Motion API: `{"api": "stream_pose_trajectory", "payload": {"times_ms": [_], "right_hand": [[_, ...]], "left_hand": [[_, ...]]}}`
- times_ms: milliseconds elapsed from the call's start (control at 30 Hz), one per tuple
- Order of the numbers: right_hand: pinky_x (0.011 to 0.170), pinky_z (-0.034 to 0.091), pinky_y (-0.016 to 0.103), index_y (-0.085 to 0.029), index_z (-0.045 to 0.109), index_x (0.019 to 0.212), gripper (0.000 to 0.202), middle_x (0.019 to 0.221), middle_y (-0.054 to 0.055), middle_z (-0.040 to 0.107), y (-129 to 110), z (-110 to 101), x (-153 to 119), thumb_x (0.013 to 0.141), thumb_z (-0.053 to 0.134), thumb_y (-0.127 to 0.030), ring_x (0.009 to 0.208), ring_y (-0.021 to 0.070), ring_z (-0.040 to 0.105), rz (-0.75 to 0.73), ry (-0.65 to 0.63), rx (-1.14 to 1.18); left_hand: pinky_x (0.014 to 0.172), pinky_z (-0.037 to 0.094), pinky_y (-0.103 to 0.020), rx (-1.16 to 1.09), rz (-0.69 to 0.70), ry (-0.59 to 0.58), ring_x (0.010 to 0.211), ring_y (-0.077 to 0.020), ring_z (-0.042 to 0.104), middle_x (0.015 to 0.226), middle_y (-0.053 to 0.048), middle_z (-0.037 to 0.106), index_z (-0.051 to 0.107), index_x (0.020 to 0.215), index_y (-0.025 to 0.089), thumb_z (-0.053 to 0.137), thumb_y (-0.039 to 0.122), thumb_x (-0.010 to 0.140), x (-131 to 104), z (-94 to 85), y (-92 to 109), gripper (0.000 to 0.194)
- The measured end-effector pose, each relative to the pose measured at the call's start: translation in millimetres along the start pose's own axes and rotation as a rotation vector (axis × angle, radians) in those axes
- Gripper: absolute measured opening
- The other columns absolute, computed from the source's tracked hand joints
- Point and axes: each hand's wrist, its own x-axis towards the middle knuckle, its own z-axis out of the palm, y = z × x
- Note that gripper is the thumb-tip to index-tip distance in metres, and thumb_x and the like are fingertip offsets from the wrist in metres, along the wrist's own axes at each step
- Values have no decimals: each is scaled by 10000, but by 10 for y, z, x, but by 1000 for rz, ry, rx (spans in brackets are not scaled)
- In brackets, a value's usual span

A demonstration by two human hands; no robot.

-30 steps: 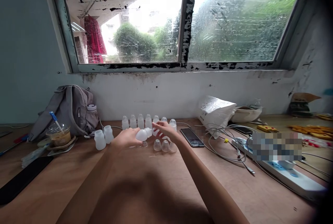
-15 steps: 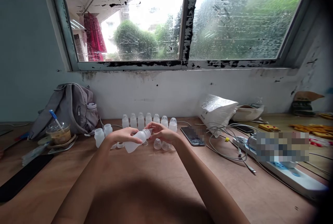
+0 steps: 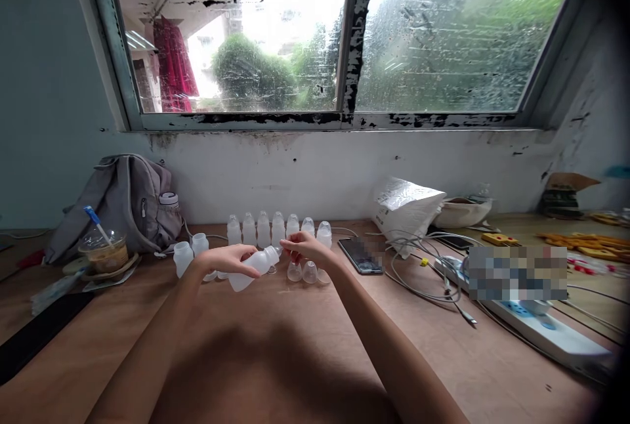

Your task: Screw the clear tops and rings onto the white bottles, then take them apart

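Observation:
My left hand (image 3: 227, 260) is wrapped round a translucent white baby bottle (image 3: 251, 270), tilted with its mouth up and to the right. At that mouth sits a clear nipple (image 3: 278, 251), its tip pinched by the fingers of my right hand (image 3: 304, 249). Behind my hands stands a row of several capped baby bottles (image 3: 263, 228). Two open bottles without caps (image 3: 182, 258) stand left of my left hand. Clear dome caps (image 3: 310, 272) lie on the table below my right hand; more small clear pieces are partly hidden behind my left hand.
On the left are a grey backpack (image 3: 132, 197), an iced drink cup (image 3: 104, 252) and a black flat object (image 3: 46, 332). A phone (image 3: 361, 256), a white bag (image 3: 406, 214), loose cables (image 3: 418, 286) and a power strip (image 3: 551, 332) lie to the right.
My right hand's fingers have closed into a tighter pinch at the nipple's tip, where they were spread around the bottle top before. The view has shifted slightly.

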Motion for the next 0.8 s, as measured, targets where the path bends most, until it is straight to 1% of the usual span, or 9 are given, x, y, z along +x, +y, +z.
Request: {"api": "stream_pose_trajectory", "payload": {"times_ms": [100,167,300,367,467,533,633,700,800], "right_hand": [[457,424,218,-157,543,669,255,607,17,542,-6,9,26,714,587,-403,506,105,503,-46,11,51],[454,442,207,-156,542,700,179,603,1,532,-6,9,49,720,589,-327,503,95,511,-60,50,50],[449,456,190,-149,536,733,42,582,-16,524,-2,4,77,730,546,-189,497,86,523,-82,160,-102],[437,446,179,-145,540,713,11,575,-12,528,-3,7,77,721,535,-150,494,84,519,-86,181,-168],[421,426,177,-148,548,679,30,575,-5,540,7,24,76,701,539,-130,476,83,505,-87,185,-211],[416,414,180,-154,554,667,39,573,-1,548,24,38,81,687,543,-123,474,87,502,-88,188,-235],[413,395,180,-163,565,667,45,563,5,559,53,49,93,680,545,-124,480,95,502,-86,176,-278],[413,389,185,-161,572,686,41,586,19,574,66,51,98,690,539,-137,491,101,506,-92,160,-317],[425,392,205,-153,582,716,55,638,43,594,71,54,98,703,528,-151,513,116,513,-93,147,-367]], "left_hand": [[664,413,-232,35,-3,51,895,-198,528,983,-2,561,491,1014,211,572,440,641,8,0,-33,445],[662,408,-234,89,-25,88,900,-203,521,986,-1,554,487,995,215,584,403,621,29,0,-78,430],[635,397,-246,225,-113,154,846,-213,525,938,-12,553,461,949,205,620,378,554,119,13,-214,459],[620,389,-248,271,-146,205,824,-217,529,913,-19,554,454,918,198,643,389,523,174,32,-282,478],[615,379,-240,295,-146,297,830,-221,534,892,-23,562,460,893,197,654,410,522,232,64,-351,469],[605,375,-238,291,-168,375,797,-216,549,830,-12,581,446,974,211,639,443,556,245,67,-379,516],[606,374,-258,305,-243,517,762,-229,568,772,-19,600,385,1098,233,555,542,634,233,22,-426,583],[648,375,-281,370,-287,624,809,-250,567,822,-49,608,391,1097,230,512,583,656,220,-32,-475,577],[744,362,-316,518,-302,769,921,-267,532,962,-88,587,458,1019,213,525,593,643,213,-106,-569,539]]}}
